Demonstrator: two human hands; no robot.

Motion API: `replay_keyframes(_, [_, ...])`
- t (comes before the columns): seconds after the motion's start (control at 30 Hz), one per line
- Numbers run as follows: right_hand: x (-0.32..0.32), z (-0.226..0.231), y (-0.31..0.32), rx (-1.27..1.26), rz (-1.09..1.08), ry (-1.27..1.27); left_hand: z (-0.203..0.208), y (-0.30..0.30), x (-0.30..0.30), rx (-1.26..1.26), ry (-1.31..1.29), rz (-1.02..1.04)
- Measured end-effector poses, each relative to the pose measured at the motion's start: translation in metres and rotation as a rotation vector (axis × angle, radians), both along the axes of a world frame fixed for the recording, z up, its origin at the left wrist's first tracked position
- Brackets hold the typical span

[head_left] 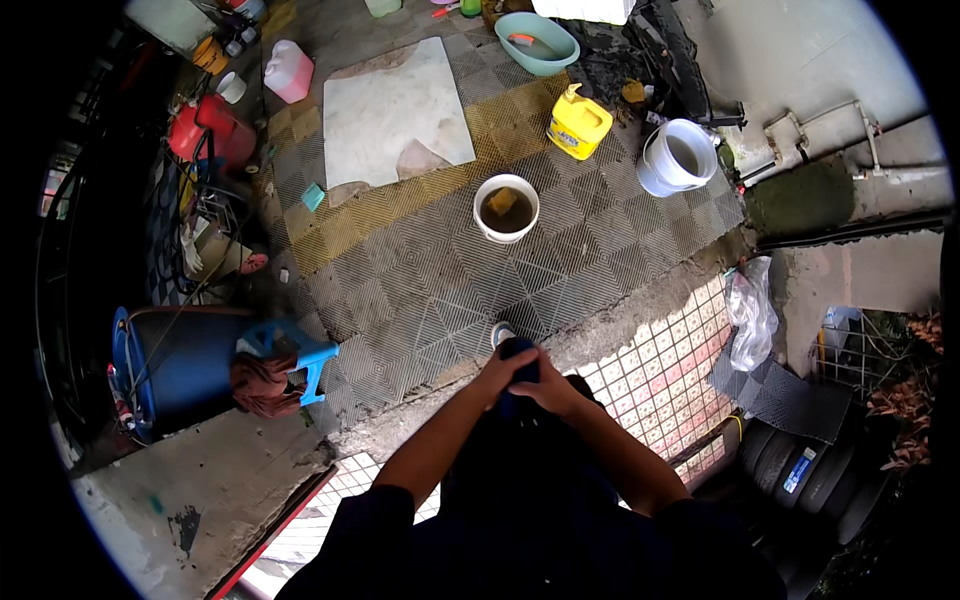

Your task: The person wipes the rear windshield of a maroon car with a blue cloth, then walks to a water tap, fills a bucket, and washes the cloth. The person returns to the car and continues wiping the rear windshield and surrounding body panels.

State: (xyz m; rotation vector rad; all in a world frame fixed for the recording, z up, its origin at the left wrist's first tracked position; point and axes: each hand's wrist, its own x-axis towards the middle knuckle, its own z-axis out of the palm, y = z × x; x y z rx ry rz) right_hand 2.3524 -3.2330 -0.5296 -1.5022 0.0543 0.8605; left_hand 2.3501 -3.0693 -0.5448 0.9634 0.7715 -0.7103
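Close in front of my body, my left hand (493, 379) and my right hand (552, 387) are closed from both sides around a dark blue rounded thing (521, 362). Its kind cannot be made out against my dark clothes. Part of a light shoe (502, 334) shows just beyond my hands. Ahead on the floor stands a small white bucket (506, 238) with murky water, and a yellowish sponge (502, 201) is in it.
A yellow jug (579, 124), a pale bucket (655, 172) and a green basin (540, 64) stand ahead right. A white board (395, 115) lies ahead. Left are a blue barrel (190, 350) and a blue stool (318, 358) with a brown cloth (268, 381). Tyres (800, 465) lie right.
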Motion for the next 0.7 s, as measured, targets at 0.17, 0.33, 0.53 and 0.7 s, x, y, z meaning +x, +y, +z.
replay_keyframes(0.17, [0.134,0.003,0.007,0.145,0.084,0.384,-0.082,0.075,0.117,-0.120,0.226,-0.100])
replay_keyframes(0.33, [0.268,-0.103,-0.035,-0.047,-0.222,0.441,-0.104,0.117,0.203,0.597,0.205,-0.653])
replay_keyframes(0.53, [0.422,-0.346,-0.028,-0.270,-0.083,0.151,-0.139,0.087,0.275,0.841,0.125,-1.035])
replay_keyframes(0.7, [0.537,-0.425,0.054,-0.478,0.101,-0.052,-0.247,0.066,0.373,0.717,-0.151,-1.161])
